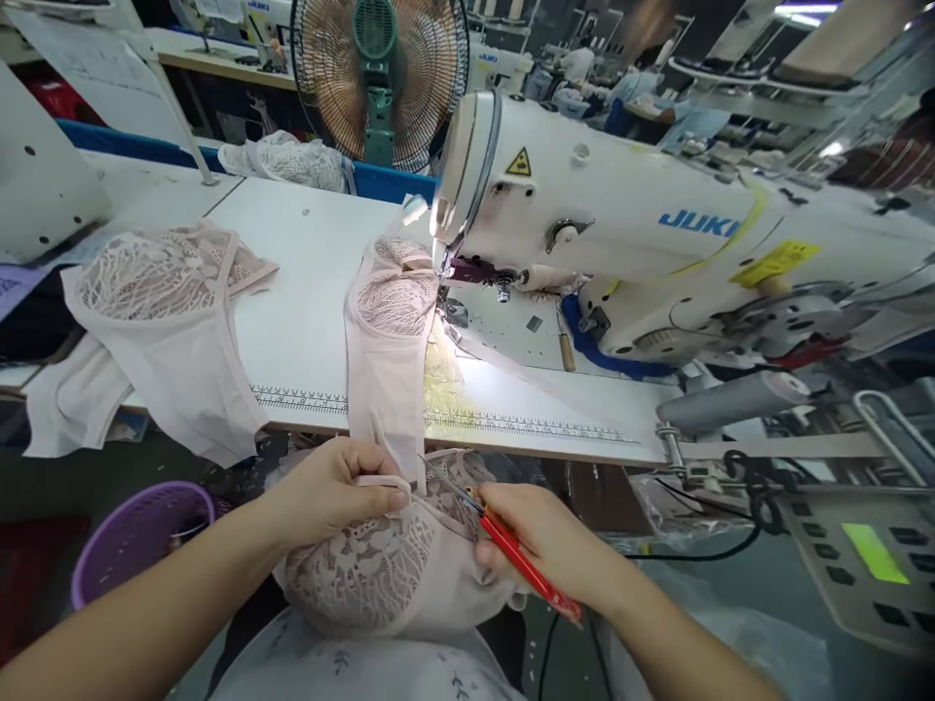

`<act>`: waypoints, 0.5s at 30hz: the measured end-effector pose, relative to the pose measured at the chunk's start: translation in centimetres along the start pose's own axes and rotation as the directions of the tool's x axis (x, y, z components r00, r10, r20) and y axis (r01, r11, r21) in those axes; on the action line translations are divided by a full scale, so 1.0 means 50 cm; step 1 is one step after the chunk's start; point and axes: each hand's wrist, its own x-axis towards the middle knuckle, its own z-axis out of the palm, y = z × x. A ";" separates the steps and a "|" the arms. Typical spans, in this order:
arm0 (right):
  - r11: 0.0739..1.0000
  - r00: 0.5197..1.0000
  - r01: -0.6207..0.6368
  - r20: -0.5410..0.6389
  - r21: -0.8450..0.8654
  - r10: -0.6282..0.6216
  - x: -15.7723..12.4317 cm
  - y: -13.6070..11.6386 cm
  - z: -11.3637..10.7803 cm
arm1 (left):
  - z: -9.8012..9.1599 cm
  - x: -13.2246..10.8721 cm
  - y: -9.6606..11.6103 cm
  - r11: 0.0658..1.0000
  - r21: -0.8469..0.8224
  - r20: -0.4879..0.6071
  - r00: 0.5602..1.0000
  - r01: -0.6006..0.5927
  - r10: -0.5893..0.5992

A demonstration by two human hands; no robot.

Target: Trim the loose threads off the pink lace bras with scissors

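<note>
My left hand [340, 492] is closed, thumb and fingers pinching the pale pink edge of a lace bra [365, 574] that rests across my lap. In my right hand [547, 535] are small scissors [520, 560] with red handles. Their thin metal blades point up and left, at the strip of fabric by my left fingertips; whether the blades touch it I cannot tell. Another lace bra part [386, 365] lies over the table edge, its upper end by the needle area of the white sewing machine [620, 214]. It hangs down to my hands.
A further pink lace bra [171, 341] lies on the left of the white table [299, 253]. A ruler strip [526, 425] runs along the front edge. Around are a purple basket [138, 531], a fan [380, 78], a wooden-handled tool [567, 350] and a control panel [862, 565].
</note>
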 end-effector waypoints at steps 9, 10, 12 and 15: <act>0.983 0.996 0.067 -0.044 -0.170 -0.075 0.005 -0.008 -0.015 | -0.005 0.002 0.010 0.998 0.057 0.035 0.999 -0.013 0.011; 0.981 0.996 0.070 -0.049 -0.182 -0.080 0.005 -0.008 -0.014 | -0.005 0.002 0.011 0.998 0.070 0.034 0.999 -0.009 0.006; 0.979 0.995 0.073 -0.048 -0.192 -0.084 0.007 -0.008 -0.014 | -0.005 0.003 0.012 0.996 0.091 0.036 0.999 0.003 -0.006; 0.979 0.997 0.066 -0.037 -0.195 -0.075 0.008 -0.009 -0.013 | -0.005 0.002 0.016 0.993 0.114 0.046 0.999 0.018 -0.023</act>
